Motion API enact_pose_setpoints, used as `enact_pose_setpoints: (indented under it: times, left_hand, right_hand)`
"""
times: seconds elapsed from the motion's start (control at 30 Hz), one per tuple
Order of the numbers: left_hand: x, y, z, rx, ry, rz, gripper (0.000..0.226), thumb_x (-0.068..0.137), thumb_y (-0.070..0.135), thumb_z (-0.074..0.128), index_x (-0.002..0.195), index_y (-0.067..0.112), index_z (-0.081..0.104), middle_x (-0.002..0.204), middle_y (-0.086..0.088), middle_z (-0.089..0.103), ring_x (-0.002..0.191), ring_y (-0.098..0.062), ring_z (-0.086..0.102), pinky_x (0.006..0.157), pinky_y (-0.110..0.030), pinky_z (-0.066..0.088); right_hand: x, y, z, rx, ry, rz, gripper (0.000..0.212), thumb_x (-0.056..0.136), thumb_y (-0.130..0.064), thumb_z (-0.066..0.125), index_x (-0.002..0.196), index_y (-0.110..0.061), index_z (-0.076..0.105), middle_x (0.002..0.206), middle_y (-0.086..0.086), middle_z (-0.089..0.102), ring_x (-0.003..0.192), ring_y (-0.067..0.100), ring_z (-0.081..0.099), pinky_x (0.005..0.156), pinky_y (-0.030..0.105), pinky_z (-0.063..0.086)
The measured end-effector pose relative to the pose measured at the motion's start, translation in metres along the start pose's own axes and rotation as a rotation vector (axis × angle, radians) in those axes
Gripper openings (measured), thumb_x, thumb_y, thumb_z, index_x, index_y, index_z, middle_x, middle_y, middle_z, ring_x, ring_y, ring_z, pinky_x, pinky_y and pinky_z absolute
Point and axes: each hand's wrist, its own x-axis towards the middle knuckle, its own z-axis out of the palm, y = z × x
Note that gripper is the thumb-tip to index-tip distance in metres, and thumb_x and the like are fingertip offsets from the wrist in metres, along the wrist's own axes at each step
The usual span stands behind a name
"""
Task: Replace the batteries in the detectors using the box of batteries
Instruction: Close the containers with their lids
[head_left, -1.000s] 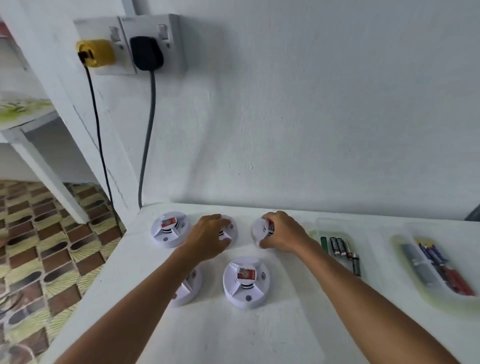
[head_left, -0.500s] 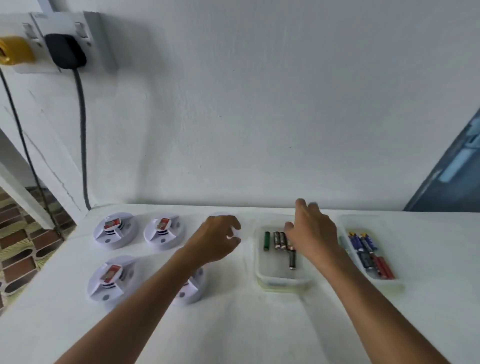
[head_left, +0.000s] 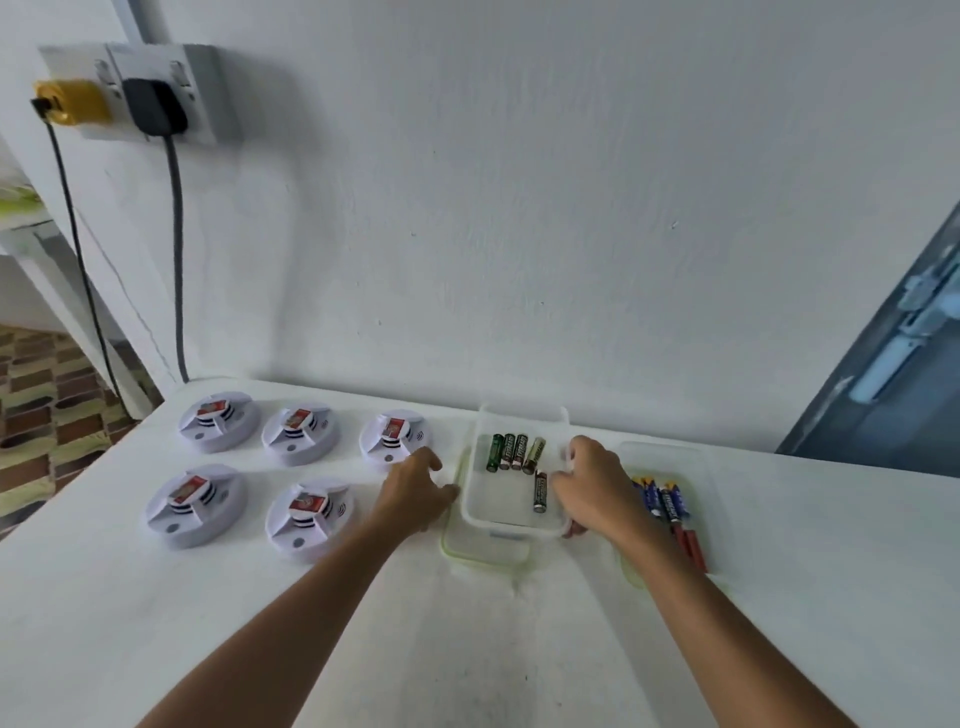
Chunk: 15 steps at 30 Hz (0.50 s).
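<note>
The right hand (head_left: 589, 480) gripped the right edge of a clear plastic box (head_left: 514, 525) at centre frame, thumb at the near corner and fingers curled over the far part of the rim. The left hand (head_left: 415, 488) lay just beside the box's left wall with fingers loosely bent; whether it touched the box or held anything could not be told. Inside the box lay a row of four dark AA batteries (head_left: 514, 452) and one more battery (head_left: 540, 491) apart from them, nearer the right hand. Five white detectors (head_left: 306, 514) sat on the white surface (head_left: 467, 649) at left of frame, three behind and two in front, each with a red-labelled block on top.

The box seemed to rest partly on a green-rimmed lid (head_left: 483, 556), so a pull from one side could probably tip it or make it slide, rolling the loose batteries together. The two sets could also be mixed: a second clear box (head_left: 670, 457) to the right held blue batteries (head_left: 667, 501), and nothing showed which set was fresh.

The right forearm covered part of that second box, and the red things (head_left: 693, 548) at its near end were too blurred to name. The detectors' battery compartments could not be made out.
</note>
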Motion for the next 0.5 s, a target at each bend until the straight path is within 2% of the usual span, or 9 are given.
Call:
enact_pose_setpoints:
  times: [0.07, 0.17, 0.27, 0.37, 0.5]
  left_hand:
    - [0.002, 0.005, 0.002, -0.004, -0.019, -0.013, 0.031, 0.083, 0.012, 0.066, 0.112, 0.008, 0.056, 0.093, -0.012, 0.066, 0.063, -0.022, 0.063, 0.051, -0.027, 0.052]
    - [0.006, 0.014, -0.013, -0.07, 0.02, 0.005, 0.03, 0.081, 0.003, 0.062, 0.111, 0.004, 0.062, 0.095, -0.015, 0.069, 0.074, -0.03, 0.069, 0.065, -0.038, 0.06]
    - [0.006, 0.027, -0.053, -0.046, 0.127, 0.105, 0.028, 0.08, 0.001, 0.058, 0.105, 0.006, 0.068, 0.093, -0.015, 0.072, 0.073, -0.032, 0.071, 0.072, -0.043, 0.06]
    - [0.0, 0.033, -0.1, 0.07, 0.246, 0.207, 0.03, 0.084, 0.001, 0.057, 0.111, 0.006, 0.07, 0.099, -0.013, 0.073, 0.08, -0.035, 0.07, 0.08, -0.042, 0.058]
    - [-0.005, 0.027, -0.14, 0.12, 0.357, 0.229, 0.03, 0.086, 0.002, 0.059, 0.115, 0.005, 0.068, 0.102, -0.013, 0.071, 0.072, -0.028, 0.063, 0.082, -0.035, 0.054]
  right_hand:
    - [-0.005, 0.002, -0.008, -0.013, 0.014, 0.018, 0.019, 0.091, -0.008, 0.041, 0.105, 0.001, 0.048, 0.096, 0.021, 0.063, 0.046, 0.02, 0.067, 0.055, 0.039, 0.054]
    - [-0.009, 0.003, -0.015, -0.032, 0.051, 0.032, 0.017, 0.089, -0.008, 0.042, 0.101, 0.001, 0.049, 0.095, 0.023, 0.063, 0.046, 0.021, 0.067, 0.052, 0.033, 0.048]
    - [-0.008, -0.001, -0.017, 0.007, 0.065, 0.035, 0.02, 0.089, -0.004, 0.043, 0.106, 0.003, 0.049, 0.092, 0.026, 0.064, 0.049, 0.026, 0.067, 0.053, 0.04, 0.056]
    - [-0.005, -0.009, -0.007, 0.048, 0.039, 0.046, 0.024, 0.089, -0.002, 0.042, 0.111, 0.004, 0.049, 0.093, 0.028, 0.063, 0.053, 0.031, 0.069, 0.059, 0.046, 0.058]
    - [0.001, -0.01, 0.02, 0.027, -0.013, 0.057, 0.024, 0.086, -0.002, 0.039, 0.107, 0.004, 0.048, 0.091, 0.022, 0.061, 0.044, 0.024, 0.066, 0.046, 0.029, 0.051]
